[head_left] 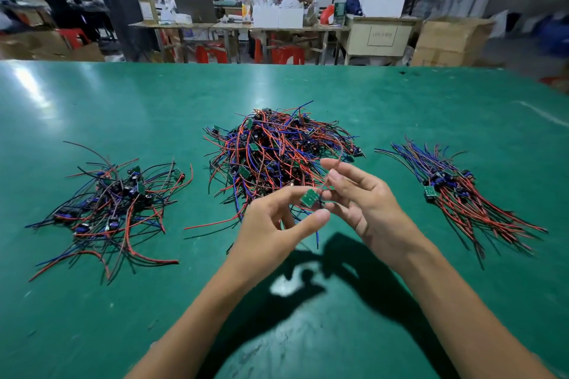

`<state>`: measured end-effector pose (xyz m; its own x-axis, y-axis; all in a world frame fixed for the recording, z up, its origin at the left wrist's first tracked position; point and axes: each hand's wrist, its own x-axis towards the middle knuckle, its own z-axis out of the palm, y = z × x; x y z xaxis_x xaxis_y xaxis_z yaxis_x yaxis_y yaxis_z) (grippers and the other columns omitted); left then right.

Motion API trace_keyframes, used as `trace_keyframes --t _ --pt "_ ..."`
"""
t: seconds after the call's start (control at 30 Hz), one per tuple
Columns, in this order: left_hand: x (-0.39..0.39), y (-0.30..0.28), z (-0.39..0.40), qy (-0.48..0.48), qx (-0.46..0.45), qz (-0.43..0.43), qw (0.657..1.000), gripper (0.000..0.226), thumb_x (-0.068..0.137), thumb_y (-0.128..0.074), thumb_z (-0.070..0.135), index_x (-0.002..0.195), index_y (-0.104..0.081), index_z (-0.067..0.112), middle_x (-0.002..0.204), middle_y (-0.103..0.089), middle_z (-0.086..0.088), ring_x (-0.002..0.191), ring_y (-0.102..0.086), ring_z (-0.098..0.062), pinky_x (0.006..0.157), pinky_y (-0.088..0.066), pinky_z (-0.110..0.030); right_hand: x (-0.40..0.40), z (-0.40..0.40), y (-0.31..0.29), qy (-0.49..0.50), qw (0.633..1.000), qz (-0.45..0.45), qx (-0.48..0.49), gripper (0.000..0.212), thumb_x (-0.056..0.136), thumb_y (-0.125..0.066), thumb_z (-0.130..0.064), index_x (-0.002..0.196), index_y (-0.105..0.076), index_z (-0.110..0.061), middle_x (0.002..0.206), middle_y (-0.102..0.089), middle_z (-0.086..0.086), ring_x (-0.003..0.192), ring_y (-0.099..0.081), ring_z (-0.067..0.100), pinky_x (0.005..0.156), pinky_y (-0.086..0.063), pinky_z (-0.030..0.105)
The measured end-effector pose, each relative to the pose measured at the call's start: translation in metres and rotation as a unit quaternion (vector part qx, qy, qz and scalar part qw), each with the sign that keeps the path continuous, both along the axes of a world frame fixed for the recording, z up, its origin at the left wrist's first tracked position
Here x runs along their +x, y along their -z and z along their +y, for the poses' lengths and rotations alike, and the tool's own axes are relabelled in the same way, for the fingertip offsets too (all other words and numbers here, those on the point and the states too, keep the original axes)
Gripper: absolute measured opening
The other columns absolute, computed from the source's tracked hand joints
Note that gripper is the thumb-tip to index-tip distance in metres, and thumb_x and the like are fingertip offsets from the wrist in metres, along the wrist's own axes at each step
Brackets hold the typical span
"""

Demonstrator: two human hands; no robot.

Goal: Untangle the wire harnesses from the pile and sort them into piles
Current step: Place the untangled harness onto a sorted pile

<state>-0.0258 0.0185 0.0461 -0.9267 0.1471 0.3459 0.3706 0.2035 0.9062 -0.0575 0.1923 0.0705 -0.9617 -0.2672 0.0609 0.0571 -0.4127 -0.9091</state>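
Just in front of the tangled central heap of red, blue and black wire harnesses (278, 157), the left hand (271, 224) pinches a small green circuit board (308, 197) while the right hand (360, 194) pinches its thin red lead. One harness looks freed; next comes choosing the loose left pile (114, 203) or the aligned right bundle (455, 191).

Your two bare forearms reach forward and converge. Your left hand (274, 221) is palm-up, thumb and forefinger curled towards each other in a pinch. Your right hand (360, 194) meets it, fingers partly extended, fingertips pinching.
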Motion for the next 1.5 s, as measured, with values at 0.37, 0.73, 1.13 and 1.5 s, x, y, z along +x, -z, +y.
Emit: trace_keyframes --t 0.37,0.73,1.13,1.5 --pt "-0.004 -0.009 -0.007 -0.012 0.15 -0.116 0.982 0.024 0.089 -0.07 0.027 0.097 -0.079 0.007 0.089 -0.078 -0.01 0.053 -0.058 -0.014 0.041 -0.047 -0.023 0.003 0.001 -0.002 0.043 0.998 0.035 0.037 0.018 0.078 -0.076 -0.029 0.095 -0.082 -0.027 0.096 -0.078 0.002 0.073 -0.069 0.008 0.063 -0.054 0.018" --pt "-0.021 -0.022 -0.043 -0.035 0.369 -0.154 0.916 0.021 0.096 -0.054 0.033 0.102 -0.067 0.018 0.087 -0.075 0.003 0.049 -0.049 -0.001 0.044 -0.04 -0.012 0.005 -0.011 0.02 0.071 0.899 0.293 0.318 0.045 0.083 -0.079 -0.026 0.124 -0.068 -0.04 0.126 -0.065 -0.015 0.112 -0.059 0.015 0.091 -0.05 0.034" --pt "-0.027 -0.013 -0.108 -0.141 0.558 -0.133 0.807 0.037 0.092 -0.06 0.029 0.128 -0.051 0.026 0.141 -0.061 0.005 0.049 -0.044 0.0 0.044 -0.04 -0.009 -0.013 0.004 0.036 0.251 0.813 0.186 0.491 0.032 0.089 -0.07 -0.016 0.116 -0.066 -0.033 0.114 -0.067 -0.014 0.108 -0.058 0.018 0.089 -0.043 0.027" --pt "-0.034 -0.011 -0.093 -0.334 0.272 0.068 0.9 0.054 0.103 -0.057 0.021 0.147 -0.026 0.021 0.131 -0.063 -0.007 0.051 -0.056 -0.006 0.049 -0.045 -0.018 -0.021 0.024 0.043 0.186 0.72 0.144 0.653 0.014 0.089 -0.074 -0.045 0.098 -0.076 -0.035 0.113 -0.061 -0.005 0.115 -0.049 0.019 0.087 -0.04 0.033"
